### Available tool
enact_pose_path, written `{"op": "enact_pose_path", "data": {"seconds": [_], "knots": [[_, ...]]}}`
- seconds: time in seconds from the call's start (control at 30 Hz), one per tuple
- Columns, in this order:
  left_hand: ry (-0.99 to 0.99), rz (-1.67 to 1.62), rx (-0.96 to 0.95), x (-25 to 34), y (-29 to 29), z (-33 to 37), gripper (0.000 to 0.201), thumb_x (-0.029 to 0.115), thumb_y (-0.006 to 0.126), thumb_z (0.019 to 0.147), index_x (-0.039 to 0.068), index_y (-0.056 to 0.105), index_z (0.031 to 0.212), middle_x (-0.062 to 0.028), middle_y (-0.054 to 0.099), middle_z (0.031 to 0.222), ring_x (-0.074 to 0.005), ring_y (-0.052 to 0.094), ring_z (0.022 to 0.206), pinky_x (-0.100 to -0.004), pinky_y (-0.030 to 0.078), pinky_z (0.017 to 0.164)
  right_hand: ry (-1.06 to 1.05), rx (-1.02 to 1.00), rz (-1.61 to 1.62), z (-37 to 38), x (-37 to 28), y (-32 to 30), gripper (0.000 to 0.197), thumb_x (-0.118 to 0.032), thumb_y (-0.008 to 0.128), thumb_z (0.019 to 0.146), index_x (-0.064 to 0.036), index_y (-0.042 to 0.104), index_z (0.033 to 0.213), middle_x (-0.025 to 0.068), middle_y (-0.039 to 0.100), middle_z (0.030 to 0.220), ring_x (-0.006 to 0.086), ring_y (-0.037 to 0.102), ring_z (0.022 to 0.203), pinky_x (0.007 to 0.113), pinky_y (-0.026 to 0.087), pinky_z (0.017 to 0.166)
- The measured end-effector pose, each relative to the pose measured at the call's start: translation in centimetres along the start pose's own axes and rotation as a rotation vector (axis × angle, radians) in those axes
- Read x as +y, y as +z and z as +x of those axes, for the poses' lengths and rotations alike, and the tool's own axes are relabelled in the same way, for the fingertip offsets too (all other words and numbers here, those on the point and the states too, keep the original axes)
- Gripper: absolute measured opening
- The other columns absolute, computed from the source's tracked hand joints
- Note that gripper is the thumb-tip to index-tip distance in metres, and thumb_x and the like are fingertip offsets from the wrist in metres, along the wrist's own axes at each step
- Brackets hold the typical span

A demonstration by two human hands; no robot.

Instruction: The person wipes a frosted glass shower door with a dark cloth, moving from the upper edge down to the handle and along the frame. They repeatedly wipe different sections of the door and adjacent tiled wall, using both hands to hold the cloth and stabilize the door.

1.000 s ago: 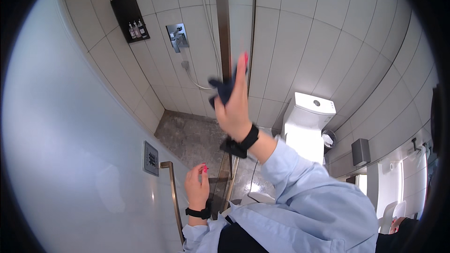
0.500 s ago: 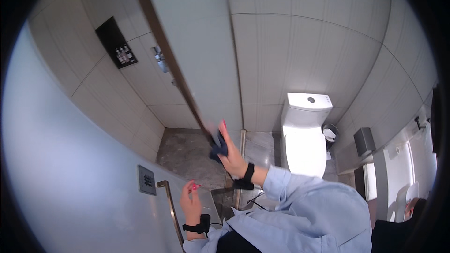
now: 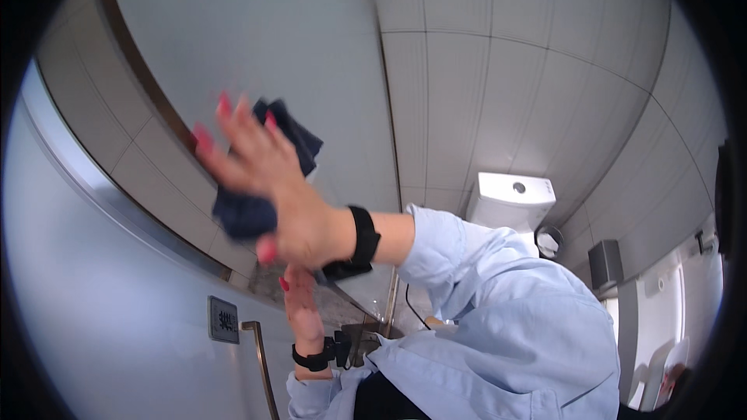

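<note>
My right hand (image 3: 292,206) reaches up and left, fingers spread and blurred by motion, with a dark blue cloth (image 3: 289,134) under its palm and fingers. The cloth lies against a frosted glass panel (image 3: 257,31) with a brown metal edge (image 3: 132,54). Below it, my left hand (image 3: 302,311) is raised with nothing in it, fingers stretched upward; the right hand covers part of its fingertips. That hand is nearest the brass door handle (image 3: 259,365) and the grey square plate (image 3: 223,320) on the frosted door (image 3: 101,264).
A white toilet (image 3: 506,202) stands against the tiled wall (image 3: 537,109), partly behind my right sleeve. Beside it is a bin (image 3: 548,241) with white paper. A grey box (image 3: 604,264) hangs on the right wall. At the lower right is a white basin (image 3: 661,365).
My right hand has moved up and left with the cloth, and its fingers have spread. The glass panel now fills more of the left side. My left hand has shifted slightly left.
</note>
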State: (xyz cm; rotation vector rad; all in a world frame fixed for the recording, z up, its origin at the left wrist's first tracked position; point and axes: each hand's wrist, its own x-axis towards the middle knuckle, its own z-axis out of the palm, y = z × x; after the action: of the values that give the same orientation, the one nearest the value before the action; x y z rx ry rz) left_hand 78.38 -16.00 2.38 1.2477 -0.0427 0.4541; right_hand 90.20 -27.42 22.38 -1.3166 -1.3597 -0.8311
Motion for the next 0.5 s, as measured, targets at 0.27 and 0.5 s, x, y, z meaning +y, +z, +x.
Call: {"op": "enact_pose_path", "data": {"seconds": [0.27, 0.5], "knots": [[0.032, 0.017, 0.016, -0.8, 4.4, 2.1, 0.080, 0.055, 0.010, 0.107, -0.005, 0.047, 0.142, -0.0205, 0.053, 0.144, -0.0307, 0.048, 0.136, -0.0428, 0.031, 0.119, 0.005, 0.006, -0.321, 2.4, 9.8, -5.5, 0.080, -0.048, 0.064, 0.087, -0.0226, 0.033, 0.157, 0.0162, 0.015, 0.167, 0.0346, 0.012, 0.154, 0.058, 0.006, 0.119], [0.152, 0.168, 0.199, -1.7, 6.2, 3.4, 0.105, 0.071, 0.000, 0.098, -0.008, 0.063, 0.125, -0.0231, 0.065, 0.127, -0.0348, 0.060, 0.122, -0.0454, 0.043, 0.111, 0.387, 0.448, 0.011, 0.5, 33.1, -13.2, 0.074, -0.039, 0.051, 0.102, -0.0035, 0.017, 0.158, 0.0197, 0.017, 0.165, 0.0320, 0.012, 0.154, 0.042, 0.013, 0.121]]}}
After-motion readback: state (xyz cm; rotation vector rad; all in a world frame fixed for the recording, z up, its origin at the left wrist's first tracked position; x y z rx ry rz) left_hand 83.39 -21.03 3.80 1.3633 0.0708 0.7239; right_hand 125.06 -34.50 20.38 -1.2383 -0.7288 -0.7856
